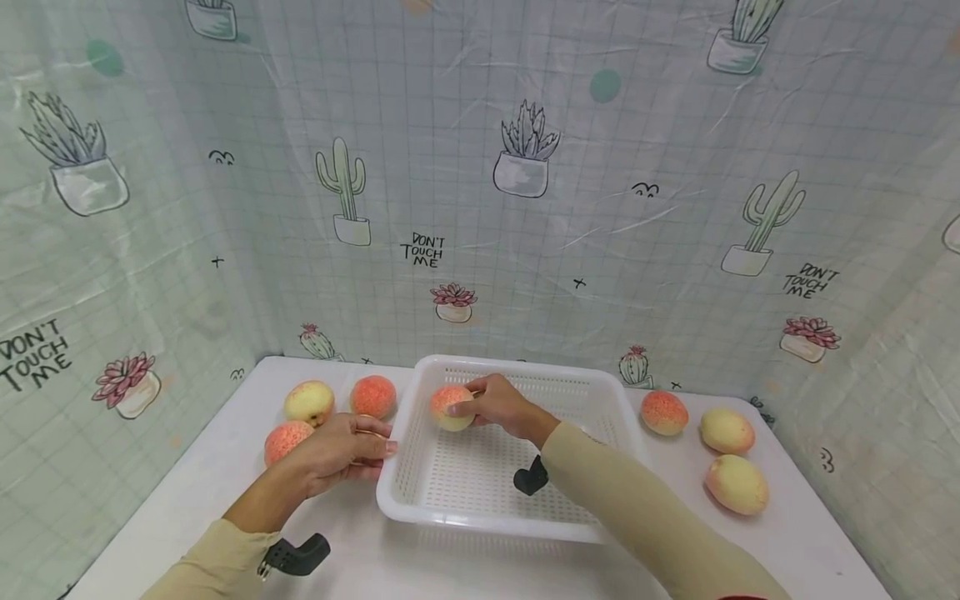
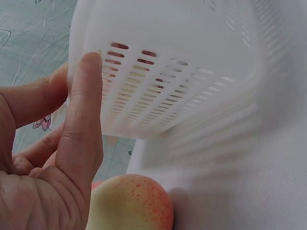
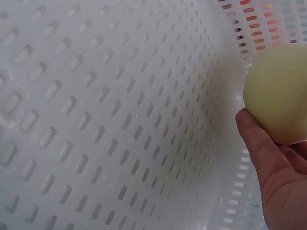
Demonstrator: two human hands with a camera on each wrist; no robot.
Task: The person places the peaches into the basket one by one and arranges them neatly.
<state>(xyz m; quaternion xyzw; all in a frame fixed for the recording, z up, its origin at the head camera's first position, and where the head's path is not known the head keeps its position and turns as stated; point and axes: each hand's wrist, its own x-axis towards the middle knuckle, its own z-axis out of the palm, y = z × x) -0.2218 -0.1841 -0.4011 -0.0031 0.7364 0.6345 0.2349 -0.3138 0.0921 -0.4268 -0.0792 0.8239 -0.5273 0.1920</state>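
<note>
A white perforated plastic basket point(image 1: 510, 527) stands on the white table. Inside it, near its left wall, my right hand point(image 1: 504, 403) grips a red-and-yellow peach point(image 1: 448, 407). The right wrist view shows the pale yellow side of that peach point(image 3: 278, 93) against the fingers, above the slotted floor. My left hand point(image 1: 337, 454) pinches the basket's left rim, with fingers on both sides of the wall in the left wrist view. Just below that hand, a peach point(image 2: 132, 203) lies on the table beside the basket.
Left of the basket lie more peaches: a yellow one point(image 1: 309, 402), a red one point(image 1: 287, 440) and another red one point(image 1: 373, 396). To the right are a red peach point(image 1: 664, 413) and two yellow ones point(image 1: 727, 430). A cactus-printed curtain point(image 1: 480, 208) surrounds the table.
</note>
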